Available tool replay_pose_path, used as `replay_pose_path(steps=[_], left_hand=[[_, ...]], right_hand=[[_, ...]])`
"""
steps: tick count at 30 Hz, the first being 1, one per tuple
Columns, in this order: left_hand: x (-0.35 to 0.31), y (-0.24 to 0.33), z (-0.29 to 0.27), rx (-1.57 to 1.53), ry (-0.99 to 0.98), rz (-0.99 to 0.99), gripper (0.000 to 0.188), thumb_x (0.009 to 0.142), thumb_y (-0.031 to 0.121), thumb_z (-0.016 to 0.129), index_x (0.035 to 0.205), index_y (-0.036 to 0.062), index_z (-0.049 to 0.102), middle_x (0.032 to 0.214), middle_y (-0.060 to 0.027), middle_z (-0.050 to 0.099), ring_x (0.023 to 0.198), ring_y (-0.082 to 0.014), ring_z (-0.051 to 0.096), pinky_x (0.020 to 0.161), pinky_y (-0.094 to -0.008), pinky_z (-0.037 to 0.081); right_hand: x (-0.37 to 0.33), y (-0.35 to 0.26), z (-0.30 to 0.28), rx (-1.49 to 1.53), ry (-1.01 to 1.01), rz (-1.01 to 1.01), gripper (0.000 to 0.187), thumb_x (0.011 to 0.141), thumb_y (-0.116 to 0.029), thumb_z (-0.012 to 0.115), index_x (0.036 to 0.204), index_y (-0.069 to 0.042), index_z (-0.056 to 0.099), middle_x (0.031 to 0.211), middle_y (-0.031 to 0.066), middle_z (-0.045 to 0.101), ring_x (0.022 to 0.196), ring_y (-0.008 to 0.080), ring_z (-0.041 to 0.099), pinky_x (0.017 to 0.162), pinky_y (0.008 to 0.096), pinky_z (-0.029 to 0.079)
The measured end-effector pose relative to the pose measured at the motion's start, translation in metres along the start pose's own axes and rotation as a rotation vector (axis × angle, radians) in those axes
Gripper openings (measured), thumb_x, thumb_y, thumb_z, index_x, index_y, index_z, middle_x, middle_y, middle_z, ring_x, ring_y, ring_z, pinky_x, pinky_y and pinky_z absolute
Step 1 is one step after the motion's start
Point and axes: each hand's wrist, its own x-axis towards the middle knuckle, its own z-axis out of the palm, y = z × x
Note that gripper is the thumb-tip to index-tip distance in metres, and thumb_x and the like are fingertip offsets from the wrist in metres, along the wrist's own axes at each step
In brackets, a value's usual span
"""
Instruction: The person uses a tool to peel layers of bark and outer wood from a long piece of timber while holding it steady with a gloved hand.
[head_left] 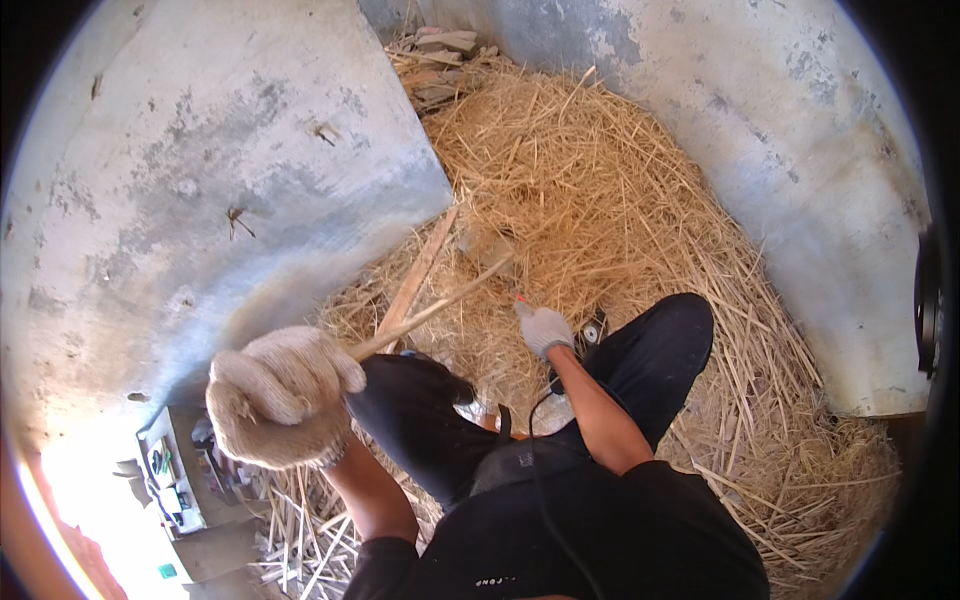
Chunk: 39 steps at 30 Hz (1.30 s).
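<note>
My left hand (280,398), in a thick off-white knit glove, is raised at the left with its fingers wrapped into a fist. From it a thin pale strip of wood or bamboo (440,305) runs away to the upper right, its far end lying over the shavings. My right hand (546,329), in a light glove, is lower down between my knees, near that far end. Its fingers are closed, and a small red spot shows at the fingertips. What it grips is too small to make out.
A heap of straw-coloured shavings (590,180) spreads ahead and along the right. A flat wooden slat (418,272) lies just beyond my left knee. Worn plastered walls (250,150) stand at left and right (770,130). Split sticks (312,530) lie at lower left, near a cluttered shelf (172,480).
</note>
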Motion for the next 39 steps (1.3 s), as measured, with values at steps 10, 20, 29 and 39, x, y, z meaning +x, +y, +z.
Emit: replay_pose_path(steps=[10,20,29,39], left_hand=[[0.007,0.004,-0.008,0.077,-0.078,0.015,0.048,0.106,0.029,0.030,0.065,0.0120,0.049,0.043,-0.0021,0.043,0.032,-0.0143,0.039,0.035,-0.0341,0.047],[-0.012,0.012,-0.018,0.023,0.072,0.023,0.046,0.106,0.027,0.032,0.066,0.0101,0.048,0.045,-0.0030,0.042,0.033,-0.0157,0.034,0.038,-0.0377,0.044],[-0.016,0.006,-0.012,0.005,0.267,0.048,0.044,0.106,0.028,0.031,0.067,0.0116,0.044,0.044,-0.0037,0.037,0.034,-0.0179,0.031,0.037,-0.0406,0.043],[-0.013,0.003,0.005,-0.045,0.160,-0.015,0.043,0.103,0.026,0.041,0.066,0.0059,0.048,0.050,-0.0087,0.046,0.040,-0.0237,0.045,0.044,-0.0427,0.050]], right_hand=[[-0.131,-0.098,-0.024,0.242,0.051,-0.729,0.050,0.099,-0.051,0.054,0.094,-0.003,0.068,0.065,0.0212,0.062,0.067,0.0409,0.065,0.060,0.0449,0.050],[-0.112,-0.079,0.015,0.169,0.304,-0.727,0.041,0.098,-0.042,0.057,0.086,-0.004,0.066,0.063,0.0209,0.060,0.062,0.0428,0.062,0.054,0.0488,0.046],[-0.176,-0.094,-0.036,0.398,0.157,-0.722,0.048,0.101,-0.046,0.052,0.082,-0.003,0.064,0.064,0.0221,0.060,0.061,0.0433,0.062,0.055,0.0514,0.045],[-0.139,-0.105,-0.016,0.244,0.232,-0.652,0.057,0.102,-0.051,0.047,0.077,-0.001,0.062,0.065,0.0238,0.059,0.067,0.0444,0.062,0.060,0.0510,0.046]])
